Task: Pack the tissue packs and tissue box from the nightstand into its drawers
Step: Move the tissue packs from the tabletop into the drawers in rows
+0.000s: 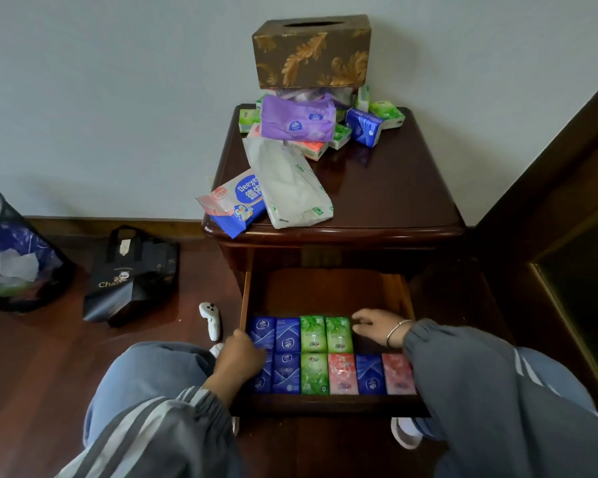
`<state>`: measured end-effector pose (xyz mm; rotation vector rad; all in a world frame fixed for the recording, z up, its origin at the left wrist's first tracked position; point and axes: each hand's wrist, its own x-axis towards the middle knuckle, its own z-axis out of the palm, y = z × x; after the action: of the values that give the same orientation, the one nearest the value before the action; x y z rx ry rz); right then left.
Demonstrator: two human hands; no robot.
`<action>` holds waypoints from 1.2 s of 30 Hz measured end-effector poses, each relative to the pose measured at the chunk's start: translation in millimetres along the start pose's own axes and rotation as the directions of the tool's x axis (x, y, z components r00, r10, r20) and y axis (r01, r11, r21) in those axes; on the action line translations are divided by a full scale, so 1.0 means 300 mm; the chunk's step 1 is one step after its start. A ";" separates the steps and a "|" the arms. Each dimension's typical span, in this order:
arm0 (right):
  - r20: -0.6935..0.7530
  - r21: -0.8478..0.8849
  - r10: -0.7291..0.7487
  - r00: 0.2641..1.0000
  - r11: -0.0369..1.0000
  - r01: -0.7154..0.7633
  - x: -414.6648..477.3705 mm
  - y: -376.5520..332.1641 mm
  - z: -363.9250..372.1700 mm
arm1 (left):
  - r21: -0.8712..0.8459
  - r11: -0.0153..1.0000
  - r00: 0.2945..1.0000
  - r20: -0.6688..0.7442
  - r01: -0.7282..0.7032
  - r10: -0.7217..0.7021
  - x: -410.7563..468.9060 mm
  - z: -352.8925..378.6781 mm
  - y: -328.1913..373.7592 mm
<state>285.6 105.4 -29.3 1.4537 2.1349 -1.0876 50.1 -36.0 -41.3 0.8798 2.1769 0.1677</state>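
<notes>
Small packs (328, 355) rowed flat in open drawer (244, 298); leaf-patterned tissue box (311, 53) seemingly atop nightstand (394, 188) pile.

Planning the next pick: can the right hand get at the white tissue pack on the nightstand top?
Probably yes. The right hand is empty in the open drawer, and the white tissue pack lies uncovered near the nightstand's front edge, just above.

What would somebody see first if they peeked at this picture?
Probably the bright rows of blue, green and pink tissue packs lined up in the open drawer, with the left hand and right hand reaching in. Next, the brown leaf-patterned tissue box perched on a messy pile at the back of the nightstand.
</notes>
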 end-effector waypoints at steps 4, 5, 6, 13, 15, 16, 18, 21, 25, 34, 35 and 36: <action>-0.018 -0.003 -0.175 0.984 0.985 0.175 -0.212 -0.040 -0.158 | -0.078 0.993 0.989 -0.128 -0.088 0.078 -0.055 -0.037 0.006; -0.062 0.050 -0.219 0.974 0.974 0.222 -0.266 -0.043 -0.197 | -0.091 0.987 0.976 -0.186 -0.134 0.115 -0.070 -0.053 0.014; -0.135 0.111 -0.262 0.956 0.954 0.277 -0.314 -0.043 -0.237 | -0.110 0.976 0.956 -0.248 -0.189 0.157 -0.086 -0.072 0.023; -0.797 0.013 -0.198 0.571 0.939 0.345 -0.315 0.011 -0.517 | -0.102 0.703 0.659 -0.463 -0.704 0.593 -0.231 -0.272 0.218; -0.795 -0.046 -0.151 0.588 0.981 0.190 -0.221 0.006 -0.584 | 0.026 0.624 0.532 -0.495 -0.781 0.687 -0.239 -0.344 0.308; -0.769 -0.067 -0.127 0.627 0.991 0.119 -0.173 -0.003 -0.605 | 0.084 0.605 0.489 -0.508 -0.792 0.709 -0.233 -0.378 0.352; -0.707 -0.109 -0.080 0.702 0.994 0.004 -0.083 -0.027 -0.624 | 0.190 0.597 0.439 -0.516 -0.779 0.736 -0.200 -0.445 0.436; -0.623 -0.132 0.018 0.782 0.983 -0.128 0.023 -0.045 -0.610 | 0.462 0.574 0.361 -0.472 -0.676 0.804 -0.116 -0.538 0.546; -0.694 -0.170 0.025 0.719 0.965 -0.197 0.080 -0.026 -0.572 | 0.675 0.545 0.357 -0.413 -0.498 0.838 0.041 -0.642 0.681; -0.791 -0.175 -0.004 0.612 0.960 -0.220 0.095 -0.012 -0.554 | 0.912 0.372 0.542 -0.227 -0.173 0.809 0.283 -0.668 0.950; -0.797 -0.171 -0.004 0.604 0.960 -0.221 0.097 -0.011 -0.552 | 0.923 0.348 0.552 -0.207 -0.164 0.808 0.293 -0.666 0.957; -0.803 -0.170 -0.005 0.596 0.960 -0.221 0.098 -0.011 -0.549 | 0.931 0.331 0.554 -0.194 -0.157 0.810 0.298 -0.666 0.962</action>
<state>293.0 246.5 60.2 2.1681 2.5351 -0.0166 23.8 269.0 152.0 2.5024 2.4567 -0.4186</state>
